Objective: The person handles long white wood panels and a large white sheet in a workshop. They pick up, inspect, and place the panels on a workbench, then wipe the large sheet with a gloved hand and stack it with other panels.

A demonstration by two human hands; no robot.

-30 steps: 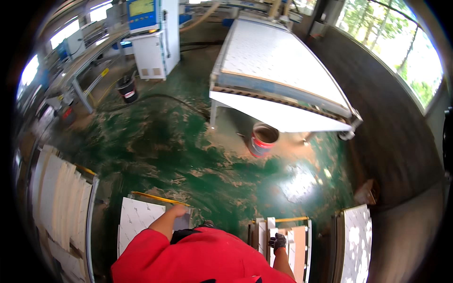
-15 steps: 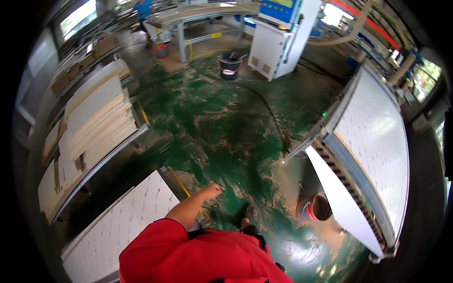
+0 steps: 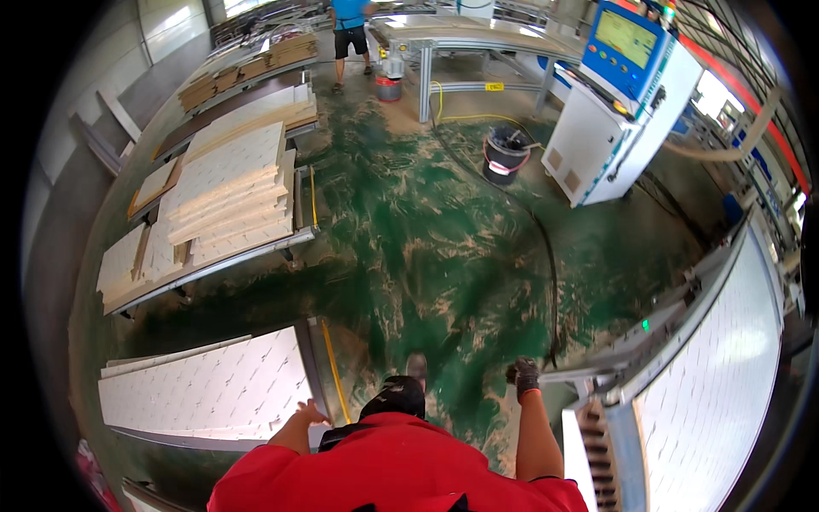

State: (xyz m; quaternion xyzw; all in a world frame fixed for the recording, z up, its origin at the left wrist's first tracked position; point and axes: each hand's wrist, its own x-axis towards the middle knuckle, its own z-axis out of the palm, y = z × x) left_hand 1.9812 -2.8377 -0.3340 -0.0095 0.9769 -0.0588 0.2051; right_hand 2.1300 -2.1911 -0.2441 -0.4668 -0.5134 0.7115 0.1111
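My left hand [image 3: 312, 415], bare, hangs low with its fingers apart. It is nearest the right end of a stack of white printed panels [image 3: 213, 384], and no held object shows in it. My right hand [image 3: 523, 375] wears a dark glove, and its fingers look curled with nothing visible in them. It is beside the end of a metal bar [image 3: 576, 374] that sticks out from the machine table on the right; whether they touch is unclear. A white panel-topped surface [image 3: 717, 375] lies on that table.
Cut boards [image 3: 230, 196] lie stacked on a rack at the left. Ahead stand a white control cabinet [image 3: 589, 145] with a blue screen panel and a black bucket [image 3: 505, 158]. A dark cable [image 3: 546, 247] crosses the dusty green floor [image 3: 426, 247]. A person in blue [image 3: 348, 17] stands far off.
My view has swung left and I have stepped on. My left hand has dropped back beside the white panels. My gloved right hand has come into view; the red bucket has left it.
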